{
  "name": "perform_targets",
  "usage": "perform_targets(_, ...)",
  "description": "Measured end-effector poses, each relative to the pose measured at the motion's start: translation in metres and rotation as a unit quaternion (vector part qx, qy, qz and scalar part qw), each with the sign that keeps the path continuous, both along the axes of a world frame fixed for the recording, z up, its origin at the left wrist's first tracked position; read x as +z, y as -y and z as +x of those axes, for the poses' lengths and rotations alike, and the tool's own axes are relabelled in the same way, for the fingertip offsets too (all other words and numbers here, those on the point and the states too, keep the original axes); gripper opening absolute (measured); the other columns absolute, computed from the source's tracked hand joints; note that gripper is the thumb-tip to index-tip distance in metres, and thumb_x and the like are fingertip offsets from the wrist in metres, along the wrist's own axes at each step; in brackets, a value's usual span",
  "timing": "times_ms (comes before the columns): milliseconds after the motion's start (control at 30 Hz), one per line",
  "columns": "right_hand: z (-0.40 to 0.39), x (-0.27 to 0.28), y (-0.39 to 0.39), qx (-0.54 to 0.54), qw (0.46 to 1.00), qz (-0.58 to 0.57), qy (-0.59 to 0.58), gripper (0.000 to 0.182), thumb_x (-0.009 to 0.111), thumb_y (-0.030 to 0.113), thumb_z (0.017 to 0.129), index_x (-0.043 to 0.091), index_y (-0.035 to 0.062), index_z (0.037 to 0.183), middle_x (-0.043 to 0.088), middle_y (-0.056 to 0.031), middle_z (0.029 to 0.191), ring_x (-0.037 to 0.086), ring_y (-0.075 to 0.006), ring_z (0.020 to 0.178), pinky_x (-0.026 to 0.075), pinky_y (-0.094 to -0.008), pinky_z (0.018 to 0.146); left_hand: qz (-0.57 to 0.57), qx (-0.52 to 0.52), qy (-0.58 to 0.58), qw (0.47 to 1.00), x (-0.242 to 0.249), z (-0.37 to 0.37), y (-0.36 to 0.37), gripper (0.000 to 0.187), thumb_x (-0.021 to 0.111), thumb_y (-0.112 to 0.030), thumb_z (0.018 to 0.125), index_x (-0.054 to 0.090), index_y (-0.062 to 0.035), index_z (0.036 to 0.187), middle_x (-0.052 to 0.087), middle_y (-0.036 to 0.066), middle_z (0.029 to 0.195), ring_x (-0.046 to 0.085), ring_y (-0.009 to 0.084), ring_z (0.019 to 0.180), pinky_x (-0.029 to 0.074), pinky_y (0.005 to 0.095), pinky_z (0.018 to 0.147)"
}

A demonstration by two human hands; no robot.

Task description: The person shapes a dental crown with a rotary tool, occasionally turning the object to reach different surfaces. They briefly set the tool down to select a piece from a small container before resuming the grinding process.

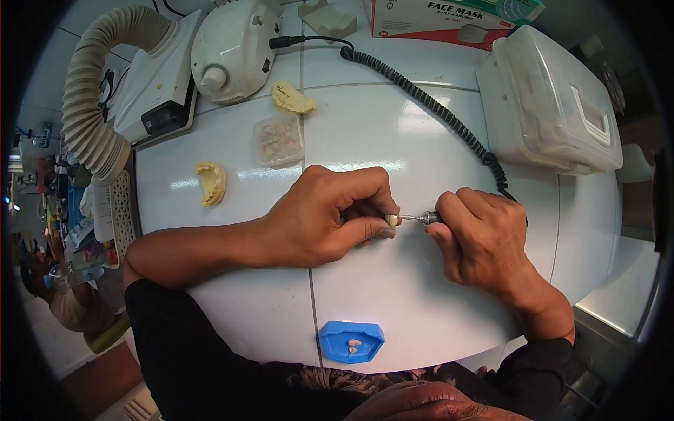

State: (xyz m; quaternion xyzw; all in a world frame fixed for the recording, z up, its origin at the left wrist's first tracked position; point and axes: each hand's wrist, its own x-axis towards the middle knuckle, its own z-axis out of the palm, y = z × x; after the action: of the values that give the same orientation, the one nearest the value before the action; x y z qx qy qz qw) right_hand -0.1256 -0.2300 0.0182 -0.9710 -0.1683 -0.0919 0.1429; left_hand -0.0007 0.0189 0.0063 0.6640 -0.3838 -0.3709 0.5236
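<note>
My left hand [333,214] pinches a small tooth-coloured dental crown [392,221] between thumb and fingertips. From the right, my right hand [481,238] grips a dental handpiece [430,217], its thin metal bur pointing left at the crown. The bur tip reaches the crown, though whether it touches is too small to tell. A black coiled cord [435,105] runs from behind my right hand up to the white control box [235,52]. Below my hands sits a blue tray [337,353] with a few small tooth-coloured pieces [354,345] in it.
Yellowish dental casts [210,184] and a clear box [279,140] of small pieces lie left of centre. A ribbed hose [91,91] arches at the upper left. On the right stands a translucent lidded case [551,102]; a face mask box [435,24] is at the back.
</note>
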Motion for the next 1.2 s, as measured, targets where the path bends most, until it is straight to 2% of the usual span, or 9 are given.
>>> perform_targets(767,-0.0005,0.0003,-0.0003,0.003,1.0,-0.003,-0.004,0.035,0.075,0.038,0.102,0.059,0.0108,0.086,0.048,-0.0035,0.068,0.055,-0.0231,0.052,0.041,-0.0383,0.048,-0.015,-0.005,0.015,1.0,-0.0019,0.0002,0.0002,0.009,0.072,0.009,0.098,0.068,0.0058,0.105,0.081,0.016,0.106,0.081,0.0166,0.093,0.066,0.0283,0.077)
perform_targets(1200,0.0004,0.0012,0.0004,0.008,1.0,-0.001,-0.006,0.036,0.077,0.038,0.1,0.06,0.0107,0.085,0.049,-0.0037,0.067,0.055,-0.0233,0.052,0.041,-0.0386,0.048,-0.015,-0.006,0.034,0.999,-0.0022,0.0006,-0.0006,0.011,0.074,0.008,0.099,0.07,0.0054,0.109,0.081,0.013,0.104,0.079,0.0144,0.09,0.065,0.0283,0.078)
